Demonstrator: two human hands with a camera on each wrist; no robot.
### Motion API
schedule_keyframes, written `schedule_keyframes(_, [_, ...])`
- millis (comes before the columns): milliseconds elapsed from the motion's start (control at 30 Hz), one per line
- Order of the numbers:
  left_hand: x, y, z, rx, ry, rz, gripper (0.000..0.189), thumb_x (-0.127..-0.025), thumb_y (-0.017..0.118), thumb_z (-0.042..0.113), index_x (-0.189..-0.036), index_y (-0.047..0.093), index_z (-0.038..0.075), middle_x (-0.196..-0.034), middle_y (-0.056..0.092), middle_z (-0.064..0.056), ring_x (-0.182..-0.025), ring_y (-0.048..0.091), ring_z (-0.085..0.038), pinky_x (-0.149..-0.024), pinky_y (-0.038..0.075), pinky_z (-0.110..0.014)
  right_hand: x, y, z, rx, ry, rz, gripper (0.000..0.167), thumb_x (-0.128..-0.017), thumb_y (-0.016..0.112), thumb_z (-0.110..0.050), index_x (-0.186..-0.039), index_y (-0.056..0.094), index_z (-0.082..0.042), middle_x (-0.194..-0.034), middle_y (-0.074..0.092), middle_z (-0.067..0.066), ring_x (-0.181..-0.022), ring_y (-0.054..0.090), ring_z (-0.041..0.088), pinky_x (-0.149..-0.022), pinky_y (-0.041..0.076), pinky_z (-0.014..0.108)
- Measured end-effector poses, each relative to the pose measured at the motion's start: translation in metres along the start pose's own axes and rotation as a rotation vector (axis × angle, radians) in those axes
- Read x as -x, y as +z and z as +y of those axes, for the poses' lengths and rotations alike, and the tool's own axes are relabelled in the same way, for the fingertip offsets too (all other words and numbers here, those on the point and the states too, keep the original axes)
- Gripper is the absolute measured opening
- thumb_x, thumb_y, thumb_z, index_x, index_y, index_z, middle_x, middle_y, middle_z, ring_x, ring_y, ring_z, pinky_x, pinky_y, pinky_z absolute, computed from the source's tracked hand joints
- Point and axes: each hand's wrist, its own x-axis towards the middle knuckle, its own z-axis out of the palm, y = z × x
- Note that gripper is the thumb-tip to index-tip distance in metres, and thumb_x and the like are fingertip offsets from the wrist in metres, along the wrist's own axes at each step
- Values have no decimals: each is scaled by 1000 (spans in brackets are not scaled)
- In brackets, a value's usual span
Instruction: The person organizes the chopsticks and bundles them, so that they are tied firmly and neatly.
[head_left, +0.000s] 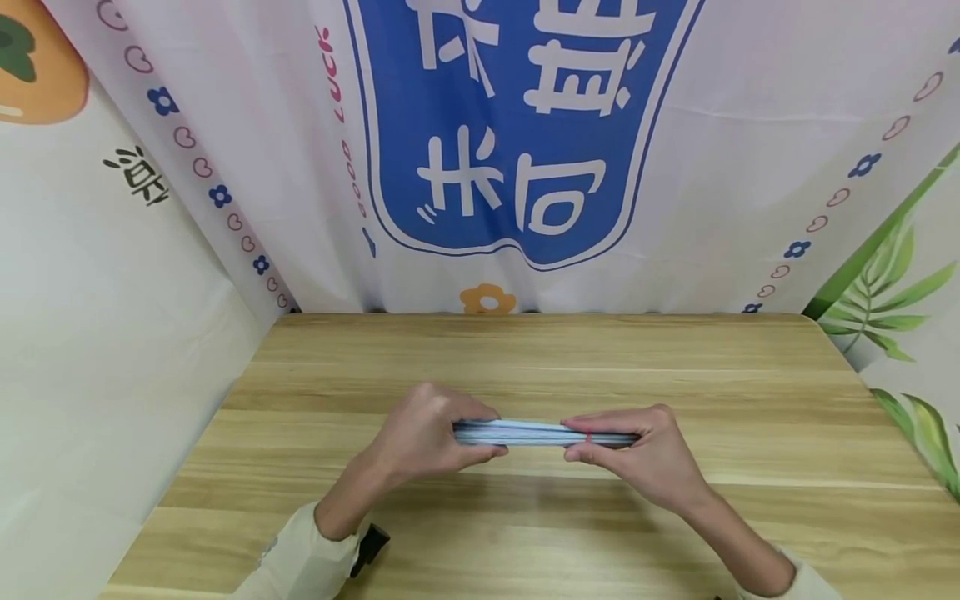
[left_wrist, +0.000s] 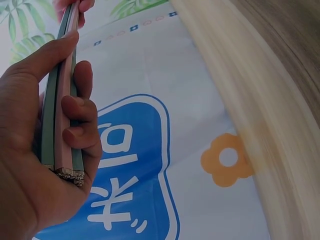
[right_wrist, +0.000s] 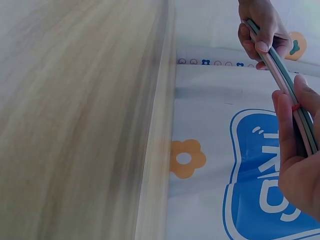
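Observation:
A bundle of chopsticks (head_left: 532, 432) is held level above the table, lying left to right in the head view. My left hand (head_left: 423, 433) grips its left end, thumb on the near side and fingers curled round. The other end is pinched between thumb and fingers of my right hand (head_left: 651, 454). Pale blue shows from above, while the left wrist view has green and pink chopsticks (left_wrist: 62, 115) with patterned, metallic-looking ends (left_wrist: 70, 175). Around the bundle, at the right fingertips, runs a thin red band (right_wrist: 296, 107).
Below the hands spreads a wood-grain table (head_left: 540, 542). A white printed cloth (head_left: 712, 192) with a blue sign hangs behind its far edge. At the left cuff sits a small black object (head_left: 371, 548). Leaf-patterned cloth (head_left: 885, 308) hangs on the right.

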Motion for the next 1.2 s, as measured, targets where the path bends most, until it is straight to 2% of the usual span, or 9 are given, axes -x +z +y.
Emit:
schedule_keyframes(200, [1,2,-1,0,1,3,25,-81,96,27,-96,87,11,-92,84,0,-72,71,0,-64,52,-12,-1,0,-2,19,24,-30,28,-82,91,-4,-109,85,-5,-106,84,10,-88,82,13,-68,65,34])
schedule_keyframes(400, [1,1,-1,-9,-1,16,26,-81,96,28,-98,87,11,-93,84,1,-74,74,-2,-66,55,-14,0,-11,-6,121,71,-54,34,-86,91,-12,-118,83,-15,-111,84,0,-86,78,7,-68,62,28])
schedule_keyframes(500, [2,0,-2,-14,5,33,26,-82,96,27,-99,87,10,-94,84,0,-78,77,-4,-68,57,-14,1,-18,-7,138,36,-53,32,-89,88,-8,-120,81,-14,-111,83,1,-87,76,7,-70,62,27])
schedule_keyframes(600, [2,-2,-3,-18,14,52,26,-82,95,27,-100,86,11,-93,84,0,-76,76,-3,-66,56,-13,2,-24,-6,133,-8,-48,28,-91,84,-1,-114,78,-13,-105,80,1,-85,73,9,-70,61,27])
schedule_keyframes(733, [3,-3,-3,-24,25,61,25,-82,95,28,-99,86,11,-92,84,1,-73,74,-1,-63,53,-12,1,-28,-5,132,-34,-50,29,-91,82,4,-109,75,-19,-99,76,-3,-83,69,10,-70,61,27])
schedule_keyframes(1000, [2,0,-1,-46,32,51,25,-81,96,28,-98,87,12,-93,84,2,-77,77,-4,-67,56,-15,1,-23,0,106,-125,-68,34,-87,82,10,-105,75,-18,-99,76,-3,-85,71,10,-73,62,24])
schedule_keyframes(1200, [3,1,0,-49,20,52,23,-81,96,26,-98,87,12,-93,84,2,-78,78,-5,-68,57,-15,1,-18,0,121,-144,-39,33,-84,85,9,-102,79,-18,-100,78,-2,-84,73,8,-69,61,22])
